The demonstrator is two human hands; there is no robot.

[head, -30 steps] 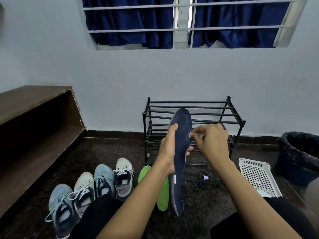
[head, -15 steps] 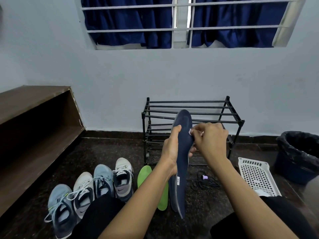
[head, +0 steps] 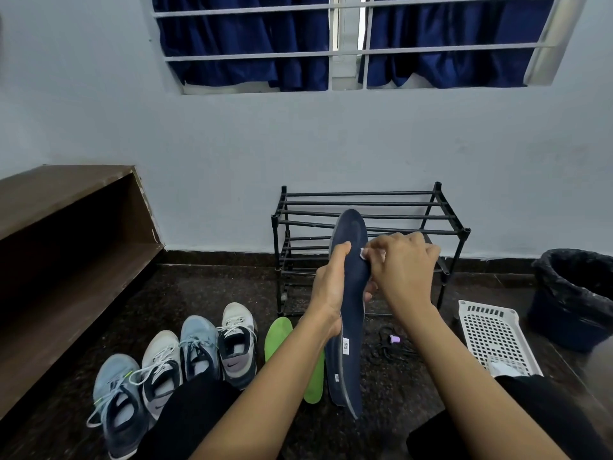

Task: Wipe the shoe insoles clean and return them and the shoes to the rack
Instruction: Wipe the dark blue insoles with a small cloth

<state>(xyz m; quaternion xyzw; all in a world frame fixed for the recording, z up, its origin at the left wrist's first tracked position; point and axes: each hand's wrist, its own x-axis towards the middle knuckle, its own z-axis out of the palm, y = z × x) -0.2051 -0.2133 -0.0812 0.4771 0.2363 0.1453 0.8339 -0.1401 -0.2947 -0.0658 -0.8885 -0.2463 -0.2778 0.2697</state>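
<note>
Gripping navy insole [head: 352, 273] with left hand [head: 328, 290], unchanged | right hand [head: 403, 270] pinching white wipe [head: 364, 254] against it, barely shifted

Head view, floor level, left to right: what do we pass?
Wooden shelf → four sneakers → green insole → navy insole → black cable with purple cap → white perforated tray → black-lined bin
</note>
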